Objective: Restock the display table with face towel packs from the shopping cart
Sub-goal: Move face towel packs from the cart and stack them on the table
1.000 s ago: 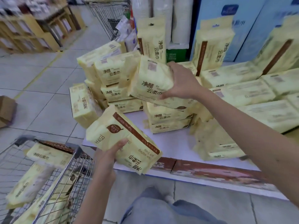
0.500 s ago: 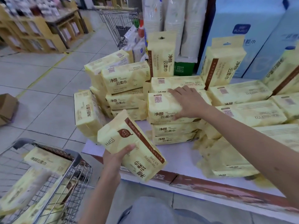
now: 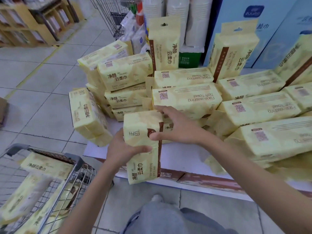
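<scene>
Head view shows the left hand [image 3: 125,150] and right hand [image 3: 179,130] both curled around one face towel pack [image 3: 141,132] over the display table [image 3: 185,159], where stacked packs [image 3: 185,100] crowd the back, while spare packs [image 3: 45,166] left in the shopping cart [image 3: 76,160] suggest the job is partway done.

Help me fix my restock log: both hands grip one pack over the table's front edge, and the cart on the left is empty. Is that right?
Wrong on the cart: the head view shows it holding several packs, so it is not empty. The rest stands: the left hand and right hand grip one pack over the front edge of the table.
</scene>
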Demonstrator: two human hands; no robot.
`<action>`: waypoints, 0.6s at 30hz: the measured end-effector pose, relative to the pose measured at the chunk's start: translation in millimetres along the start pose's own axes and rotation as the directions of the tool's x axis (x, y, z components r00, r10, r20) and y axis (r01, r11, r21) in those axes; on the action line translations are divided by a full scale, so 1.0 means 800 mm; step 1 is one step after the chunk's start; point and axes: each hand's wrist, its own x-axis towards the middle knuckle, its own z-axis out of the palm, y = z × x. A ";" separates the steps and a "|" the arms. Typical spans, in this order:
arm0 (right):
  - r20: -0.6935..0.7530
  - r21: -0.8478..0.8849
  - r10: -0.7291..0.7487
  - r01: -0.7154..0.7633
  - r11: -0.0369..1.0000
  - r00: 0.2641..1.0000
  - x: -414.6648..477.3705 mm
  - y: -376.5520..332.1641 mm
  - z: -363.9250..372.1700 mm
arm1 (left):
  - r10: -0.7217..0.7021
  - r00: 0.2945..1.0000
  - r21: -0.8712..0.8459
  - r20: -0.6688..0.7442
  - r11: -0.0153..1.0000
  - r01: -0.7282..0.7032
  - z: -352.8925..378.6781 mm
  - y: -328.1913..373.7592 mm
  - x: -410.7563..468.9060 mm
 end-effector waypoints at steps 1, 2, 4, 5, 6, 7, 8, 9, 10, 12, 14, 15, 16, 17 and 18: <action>0.007 0.015 0.005 -0.005 1.000 1.000 0.003 -0.001 0.002 | 0.006 1.000 0.047 0.001 0.999 -0.006 -0.005 0.001 0.000; 0.017 0.035 0.009 -0.010 0.999 1.000 0.006 -0.001 0.005 | 0.014 1.000 0.098 -0.001 0.995 -0.014 -0.009 0.002 -0.002; 0.074 0.064 0.024 -0.029 0.998 0.997 0.013 -0.001 0.011 | 0.045 0.999 0.209 -0.007 0.977 -0.043 -0.013 0.006 -0.008; 0.110 0.043 0.025 -0.029 0.999 0.994 0.017 -0.001 0.015 | 0.062 0.998 0.261 -0.009 0.964 -0.058 -0.013 0.008 -0.012; 0.135 0.012 0.023 -0.025 1.000 0.991 0.022 0.000 0.019 | 0.073 0.997 0.304 -0.015 0.951 -0.065 -0.012 0.012 -0.015; 0.150 0.002 0.027 -0.028 1.000 0.988 0.026 0.001 0.022 | 0.088 0.996 0.336 -0.022 0.939 -0.076 -0.011 0.015 -0.017; 0.153 0.029 0.033 -0.038 0.999 0.988 0.029 0.002 0.024 | 0.107 0.994 0.358 -0.029 0.930 -0.090 -0.010 0.017 -0.018; 0.147 0.087 0.044 -0.057 0.995 0.988 0.031 0.005 0.025 | 0.124 0.992 0.364 -0.028 0.925 -0.106 -0.009 0.017 -0.018; 0.131 0.153 0.052 -0.072 0.986 0.990 0.031 0.010 0.026 | 0.136 0.991 0.350 -0.008 0.928 -0.125 -0.009 0.015 -0.017; 0.084 0.276 0.084 -0.104 0.955 0.993 0.025 0.021 0.025 | 0.143 0.988 0.207 0.056 0.967 -0.151 -0.013 0.010 -0.014; 0.040 0.417 0.136 -0.141 0.898 0.990 0.014 0.038 0.027 | 0.128 0.988 -0.036 0.082 0.992 -0.125 -0.019 0.005 -0.013; 0.017 0.487 0.163 -0.150 0.861 0.987 0.007 0.049 0.029 | 0.094 0.993 -0.134 0.074 0.987 -0.083 -0.020 -0.002 -0.010; -0.009 0.551 0.188 -0.151 0.820 0.982 0.000 0.060 0.032 | 0.039 0.997 -0.206 0.060 0.978 -0.026 -0.019 -0.010 -0.007; -0.034 0.602 0.218 -0.154 0.783 0.975 -0.007 0.071 0.036 | -0.036 0.999 -0.258 0.035 0.965 0.044 -0.016 -0.022 -0.003; -0.057 0.640 0.256 -0.161 0.751 0.965 -0.013 0.081 0.040 | -0.121 0.993 -0.280 0.006 0.953 0.118 -0.013 -0.038 0.004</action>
